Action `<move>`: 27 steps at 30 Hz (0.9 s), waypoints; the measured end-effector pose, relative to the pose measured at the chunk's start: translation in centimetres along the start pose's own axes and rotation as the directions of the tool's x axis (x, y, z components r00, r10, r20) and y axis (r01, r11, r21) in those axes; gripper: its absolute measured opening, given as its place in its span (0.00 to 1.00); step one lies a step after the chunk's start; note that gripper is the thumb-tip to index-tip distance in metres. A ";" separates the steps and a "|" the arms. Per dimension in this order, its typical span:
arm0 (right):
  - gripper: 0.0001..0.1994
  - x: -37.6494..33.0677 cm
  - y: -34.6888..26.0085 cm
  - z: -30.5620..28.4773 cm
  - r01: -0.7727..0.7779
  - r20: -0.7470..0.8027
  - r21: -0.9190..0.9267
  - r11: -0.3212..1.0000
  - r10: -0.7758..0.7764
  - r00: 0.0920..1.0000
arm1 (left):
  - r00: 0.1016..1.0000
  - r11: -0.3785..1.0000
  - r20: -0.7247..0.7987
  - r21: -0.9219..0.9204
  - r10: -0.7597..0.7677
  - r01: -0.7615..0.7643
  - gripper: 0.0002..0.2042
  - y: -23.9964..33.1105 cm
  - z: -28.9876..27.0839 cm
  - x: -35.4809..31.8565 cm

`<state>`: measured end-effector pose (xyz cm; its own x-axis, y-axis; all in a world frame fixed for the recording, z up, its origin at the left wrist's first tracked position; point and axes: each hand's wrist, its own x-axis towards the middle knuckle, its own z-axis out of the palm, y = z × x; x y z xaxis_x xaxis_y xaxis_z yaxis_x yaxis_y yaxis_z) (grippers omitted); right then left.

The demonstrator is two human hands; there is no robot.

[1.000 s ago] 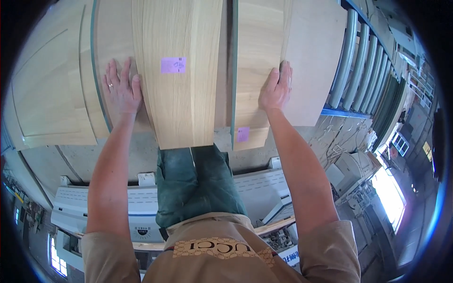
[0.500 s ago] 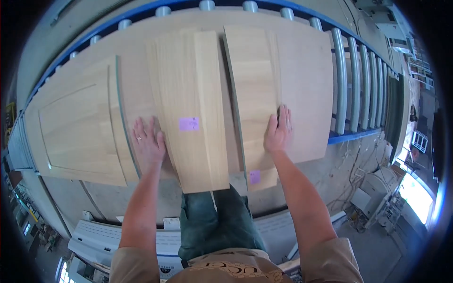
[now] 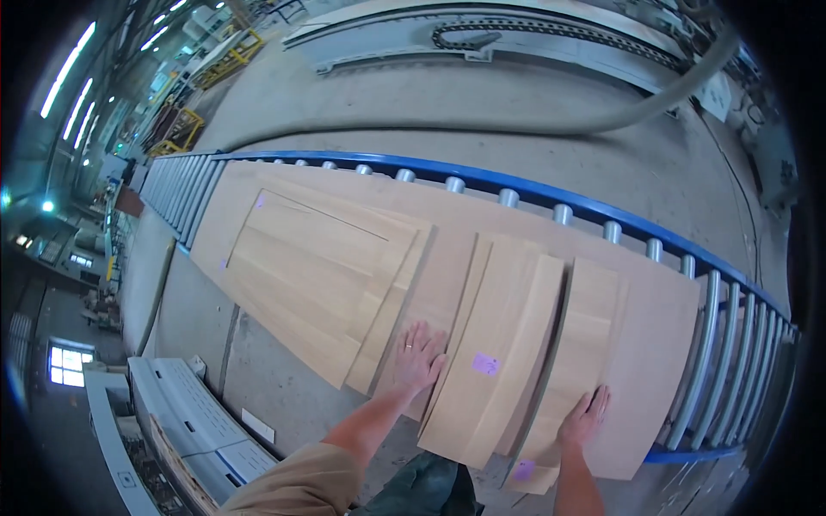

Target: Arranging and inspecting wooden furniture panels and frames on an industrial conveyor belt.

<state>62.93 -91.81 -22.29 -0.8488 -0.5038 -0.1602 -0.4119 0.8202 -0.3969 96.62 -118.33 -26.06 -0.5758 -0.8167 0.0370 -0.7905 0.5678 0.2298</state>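
My left hand [image 3: 419, 354] lies with its fingers spread on the large flat board [image 3: 658, 370], in the gap between two stacks. Its thumb side is against the left edge of the middle stack of pale wood panels [image 3: 516, 318], which bears a purple sticky note [image 3: 485, 364]. At the right edge of a narrower wood panel stack [image 3: 581, 331], my right hand [image 3: 585, 419] rests with fingers stretched out and thumb apart. Another purple note [image 3: 524, 469] marks that stack's near end. Left of my left hand lies a wide pile of framed wood panels [image 3: 314, 267].
The board sits on a roller conveyor with a blue rail [image 3: 516, 193] and metal rollers [image 3: 701, 370]. Beyond it, a thick grey hose [image 3: 447, 127] crosses the floor before a long machine [image 3: 551, 39]. White slatted equipment [image 3: 194, 421] stands at the lower left.
The view has swung left and upward, bringing the far floor and machine into sight. Both hands remain at about the same places by the stacks.
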 end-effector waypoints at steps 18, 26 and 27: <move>0.32 0.8 -0.3 1.0 -0.012 -0.008 -0.013 1.000 0.012 1.000 | 0.997 0.999 0.080 0.023 -0.025 0.023 0.31 -0.5 -0.2 0.8; 0.33 0.5 0.2 0.5 -0.038 0.034 -0.043 0.998 0.039 0.999 | 0.990 0.999 0.131 0.011 -0.054 0.053 0.32 -0.1 -0.6 0.1; 0.33 0.1 0.3 0.5 -0.040 0.043 -0.046 0.998 0.042 0.998 | 0.989 0.998 0.140 0.014 -0.058 0.056 0.32 0.0 -0.5 -0.3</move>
<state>62.85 -91.72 -22.90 -0.8503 -0.4803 -0.2152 -0.3927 0.8511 -0.3484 96.93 -118.18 -25.57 -0.5528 -0.8257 -0.1124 -0.8244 0.5223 0.2181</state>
